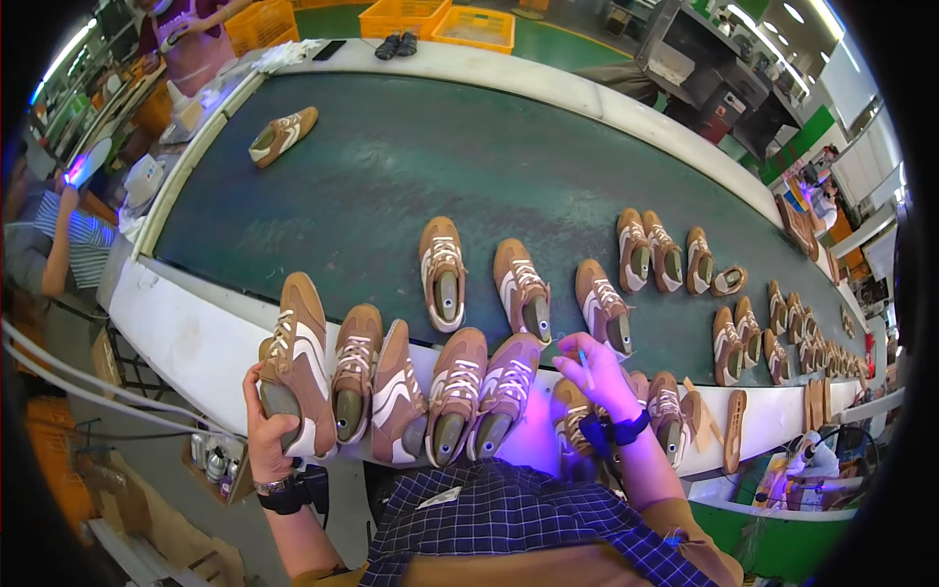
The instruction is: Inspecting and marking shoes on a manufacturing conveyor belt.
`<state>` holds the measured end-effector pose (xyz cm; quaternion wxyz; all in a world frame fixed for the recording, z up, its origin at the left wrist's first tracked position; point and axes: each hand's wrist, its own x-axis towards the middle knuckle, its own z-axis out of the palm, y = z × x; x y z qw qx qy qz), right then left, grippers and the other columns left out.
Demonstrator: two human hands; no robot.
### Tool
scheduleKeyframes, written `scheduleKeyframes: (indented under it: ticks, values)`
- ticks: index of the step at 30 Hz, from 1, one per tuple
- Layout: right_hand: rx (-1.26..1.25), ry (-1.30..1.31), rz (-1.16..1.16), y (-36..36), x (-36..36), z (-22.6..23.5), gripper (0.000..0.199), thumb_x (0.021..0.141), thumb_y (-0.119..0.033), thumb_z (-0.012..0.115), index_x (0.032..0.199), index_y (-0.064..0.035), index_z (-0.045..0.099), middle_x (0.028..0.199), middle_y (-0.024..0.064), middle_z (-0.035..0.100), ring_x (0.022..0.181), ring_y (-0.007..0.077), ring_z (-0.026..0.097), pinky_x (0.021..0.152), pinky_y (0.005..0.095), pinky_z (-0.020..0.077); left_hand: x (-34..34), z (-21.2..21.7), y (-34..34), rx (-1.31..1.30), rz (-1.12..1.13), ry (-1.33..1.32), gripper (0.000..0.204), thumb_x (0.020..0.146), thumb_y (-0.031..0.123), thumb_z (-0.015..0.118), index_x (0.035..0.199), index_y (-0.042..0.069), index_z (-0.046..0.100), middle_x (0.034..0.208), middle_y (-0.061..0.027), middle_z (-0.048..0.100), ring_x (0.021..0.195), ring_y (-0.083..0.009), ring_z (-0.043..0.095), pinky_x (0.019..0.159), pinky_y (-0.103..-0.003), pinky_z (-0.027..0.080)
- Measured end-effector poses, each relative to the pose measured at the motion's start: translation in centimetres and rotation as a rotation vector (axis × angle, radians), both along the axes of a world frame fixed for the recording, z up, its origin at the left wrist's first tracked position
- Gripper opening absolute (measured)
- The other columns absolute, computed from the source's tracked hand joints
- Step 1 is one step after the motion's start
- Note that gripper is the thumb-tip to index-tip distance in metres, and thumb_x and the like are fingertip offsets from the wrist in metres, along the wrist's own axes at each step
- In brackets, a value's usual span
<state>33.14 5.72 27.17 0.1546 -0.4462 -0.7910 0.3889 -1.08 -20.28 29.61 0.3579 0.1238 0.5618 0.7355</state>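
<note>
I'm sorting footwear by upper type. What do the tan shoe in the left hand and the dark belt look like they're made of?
The tan-and-white lace-up shoe held by the left hand looks like matte suede or a suede-like synthetic: soft, non-glossy brown panels with smoother white stripes. The dark green conveyor belt looks like rubber or coated fabric, a flat surface with a dull sheen.

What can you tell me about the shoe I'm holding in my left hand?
The shoe is a low tan-brown sneaker with cream side stripes and cream laces, suede-like by its look. A greyish form fills its opening. It stands tilted, toe pointing away, at the near white edge of the conveyor, leftmost in a row of similar shoes. The left hand grips its heel end; the next shoe seems to touch it.
</note>
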Motion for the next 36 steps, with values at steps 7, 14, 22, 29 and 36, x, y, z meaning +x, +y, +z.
scheduleKeyframes:
  ticks: [7,14,22,29,36]
  values:
    - [-0.064,0.050,0.036,2.8,-6.3,-3.3,0.039,0.077,-0.028,0.068,0.101,0.0005,0.057,0.091,0.0159,0.063,0.084,0.0261,0.062,0.076,0.0341,0.0484,0.6,-2.5,-2.5,-0.069,0.105,-0.048,0.079,0.054,0.001,0.055,0.130,0.011,0.035,0.116,-0.0099,0.048,0.104,-0.0243,0.051,0.090,-0.034,0.043]
    - [-0.018,-0.098,-0.066,6.5,-17.8,-10.6,0.059,0.073,-0.033,0.070,0.111,0.0077,0.049,0.100,0.0224,0.061,0.096,0.0299,0.060,0.082,0.0374,0.0470,0.2,-3.6,-2.1,-0.115,0.135,-0.234,0.067,0.067,0.002,0.061,0.128,0.011,0.035,0.108,-0.0102,0.047,0.091,-0.0211,0.055,0.073,-0.033,0.051]
    - [-0.243,-0.093,-0.054,8.2,-21.9,-17.5,0.069,0.064,-0.031,0.077,0.108,0.0124,0.047,0.100,0.0245,0.061,0.091,0.0294,0.062,0.078,0.0342,0.0484,-0.8,-5.2,-1.6,-0.104,0.080,-0.337,0.064,0.074,0.007,0.065,0.127,0.006,0.030,0.113,-0.0121,0.048,0.098,-0.0204,0.055,0.083,-0.032,0.049]
    - [-0.356,0.094,-0.161,7.6,-21.6,-17.0,0.051,0.068,-0.019,0.072,0.106,0.0049,0.049,0.091,0.0137,0.060,0.072,0.0221,0.061,0.055,0.0354,0.0500,-0.5,-4.5,-1.7,-0.169,0.074,-0.313,0.066,0.072,0.008,0.066,0.127,0.005,0.030,0.112,-0.0131,0.048,0.099,-0.0206,0.053,0.083,-0.032,0.048]
    - [-1.079,0.705,-0.213,10.0,-17.3,-14.0,0.030,0.073,-0.009,0.064,0.100,-0.0014,0.056,0.092,0.0075,0.063,0.081,0.0201,0.061,0.075,0.0340,0.0505,-1.0,-3.7,-3.6,-0.351,-0.220,0.216,0.067,0.067,0.011,0.067,0.126,0.001,0.036,0.110,-0.0116,0.051,0.098,-0.0191,0.052,0.084,-0.029,0.044]
